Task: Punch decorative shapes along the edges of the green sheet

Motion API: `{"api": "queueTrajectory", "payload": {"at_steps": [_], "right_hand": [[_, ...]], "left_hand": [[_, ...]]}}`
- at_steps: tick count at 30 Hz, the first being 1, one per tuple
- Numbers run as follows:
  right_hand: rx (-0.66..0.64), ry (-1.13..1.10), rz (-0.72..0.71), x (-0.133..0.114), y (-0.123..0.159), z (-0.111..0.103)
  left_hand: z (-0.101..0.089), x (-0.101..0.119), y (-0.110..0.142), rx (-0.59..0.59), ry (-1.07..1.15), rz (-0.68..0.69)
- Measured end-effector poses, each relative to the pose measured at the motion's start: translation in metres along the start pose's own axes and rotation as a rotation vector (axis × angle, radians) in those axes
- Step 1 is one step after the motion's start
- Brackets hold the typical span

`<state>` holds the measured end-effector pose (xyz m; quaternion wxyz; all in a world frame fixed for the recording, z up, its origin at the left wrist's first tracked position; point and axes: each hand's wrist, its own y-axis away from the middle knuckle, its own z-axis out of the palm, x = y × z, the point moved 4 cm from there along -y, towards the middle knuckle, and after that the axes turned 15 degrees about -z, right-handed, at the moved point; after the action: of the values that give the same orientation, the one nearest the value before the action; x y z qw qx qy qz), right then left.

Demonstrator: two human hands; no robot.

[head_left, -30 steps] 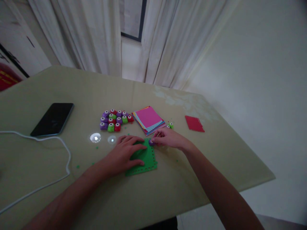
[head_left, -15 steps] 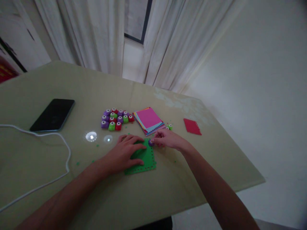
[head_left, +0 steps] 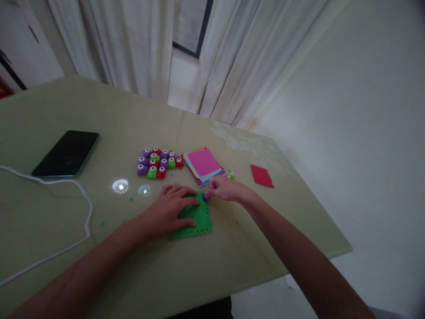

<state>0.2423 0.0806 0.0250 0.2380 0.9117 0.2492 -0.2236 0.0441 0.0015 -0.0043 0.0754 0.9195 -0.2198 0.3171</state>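
A green sheet of craft paper [head_left: 202, 221] lies on the table, with rows of small holes along its right and near edges. My left hand [head_left: 174, 208] rests on it, fingers spread and flat. At the sheet's far right corner sits a small purple craft paper punch [head_left: 206, 197]. My right hand [head_left: 226, 188] has its thumb on top of that punch, with the other fingers curled in. Just past my right hand, partly covered by it, are green punches [head_left: 231, 176].
Several red, green and purple punches [head_left: 152, 163] stand grouped beyond my left hand. Beside them is a stack of coloured paper [head_left: 203, 163]. A red punched sheet [head_left: 262, 176] lies to the right. A black tablet [head_left: 68, 153] and white cable [head_left: 86, 212] lie left, near green paper scraps [head_left: 102, 223].
My right thumb has moved onto the top of the purple punch, and the fingers have curled more. My left hand stays on the green sheet. The view has shifted slightly.
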Motion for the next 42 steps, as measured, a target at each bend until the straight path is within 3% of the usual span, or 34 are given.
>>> {"api": "queueTrajectory", "payload": {"at_steps": [13, 18, 21, 26, 35, 38, 42], "right_hand": [[0.055, -0.142, -0.033, 0.006, 0.012, 0.008], [0.201, -0.442, -0.211, 0.01, 0.02, 0.005], [0.18, -0.488, -0.303, 0.009, 0.024, 0.007], [0.294, -0.37, -0.287, 0.02, 0.035, 0.007], [0.652, 0.064, -0.07, 0.034, 0.048, -0.007], [0.749, 0.073, -0.073, 0.033, 0.048, -0.009], [0.852, 0.004, -0.157, 0.028, 0.05, -0.008]], "left_hand": [[0.002, -0.003, 0.001, 0.021, -0.005, 0.021], [0.001, -0.002, 0.002, 0.025, -0.029, 0.004], [0.001, -0.002, 0.002, 0.017, -0.046, -0.011], [0.001, -0.005, 0.004, 0.023, -0.075, -0.031], [0.003, 0.002, 0.007, -0.012, -0.158, -0.013], [-0.011, -0.003, 0.006, 0.106, -0.179, -0.045], [-0.05, -0.032, 0.006, 0.486, -0.318, -0.408]]}}
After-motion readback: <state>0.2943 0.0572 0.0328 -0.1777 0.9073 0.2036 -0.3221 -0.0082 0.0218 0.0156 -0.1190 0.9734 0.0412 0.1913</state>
